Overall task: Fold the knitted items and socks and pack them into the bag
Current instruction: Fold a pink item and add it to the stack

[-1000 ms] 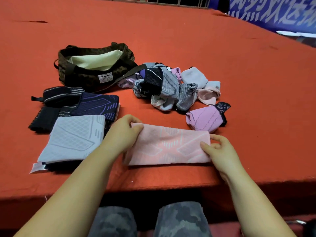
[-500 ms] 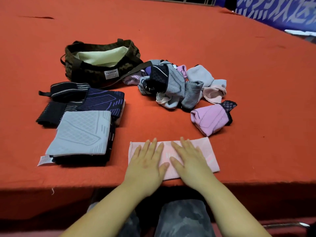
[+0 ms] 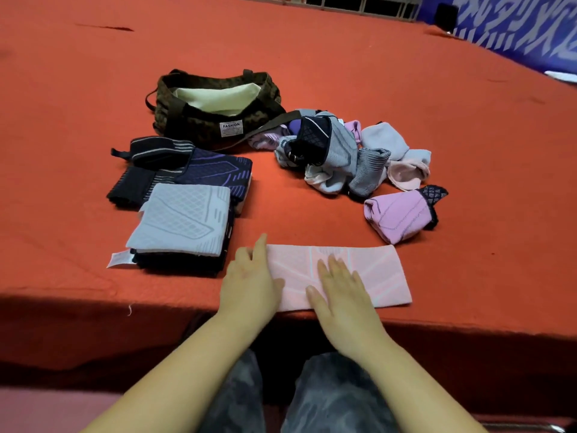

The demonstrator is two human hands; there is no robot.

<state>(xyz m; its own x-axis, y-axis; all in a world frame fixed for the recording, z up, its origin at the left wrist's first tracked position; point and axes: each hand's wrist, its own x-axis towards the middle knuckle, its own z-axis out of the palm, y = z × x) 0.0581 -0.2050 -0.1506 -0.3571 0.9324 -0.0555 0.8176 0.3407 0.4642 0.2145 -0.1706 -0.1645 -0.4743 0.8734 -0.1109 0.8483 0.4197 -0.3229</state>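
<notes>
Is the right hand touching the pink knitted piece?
Touching. The head view shows the right hand lying flat, fingers straight, on the pink knitted piece.

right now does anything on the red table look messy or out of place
Mostly tidy. The jumble of unfolded grey, lilac and pink socks right of the camouflage bag is still unsorted, and one bag strap trails into it. A white tag sticks out from under the folded grey knitted piece. No damage shows.
</notes>
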